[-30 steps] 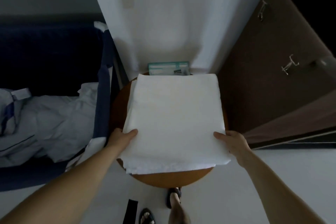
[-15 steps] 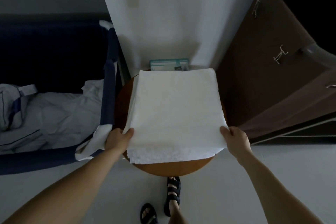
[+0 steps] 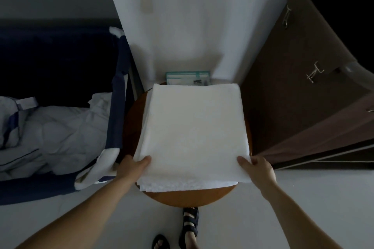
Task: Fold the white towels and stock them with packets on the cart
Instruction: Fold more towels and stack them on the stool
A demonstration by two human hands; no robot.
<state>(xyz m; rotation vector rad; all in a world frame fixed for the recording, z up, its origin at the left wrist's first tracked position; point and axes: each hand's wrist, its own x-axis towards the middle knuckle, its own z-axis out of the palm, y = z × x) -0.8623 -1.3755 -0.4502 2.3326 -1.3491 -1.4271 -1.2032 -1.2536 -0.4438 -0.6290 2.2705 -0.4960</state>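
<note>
A folded white towel [image 3: 192, 131] lies flat on a round brown table [image 3: 190, 196], covering most of it. My left hand [image 3: 132, 168] grips the towel's near left edge, thumb on top. My right hand [image 3: 258, 170] grips the near right edge the same way. Behind the towel, against the wall, a teal-edged packet [image 3: 188, 78] lies partly hidden by the towel's far edge.
A dark blue bed with rumpled pale bedding [image 3: 50, 133] stands to the left. A brown fabric wardrobe [image 3: 307, 97] fills the right. A white wall [image 3: 192, 26] is behind the table. My sandalled feet [image 3: 188, 226] are on the pale floor below.
Both hands have slid along the towel's side edges toward its near corners. The view has shifted slightly; the towel still lies on the table.
</note>
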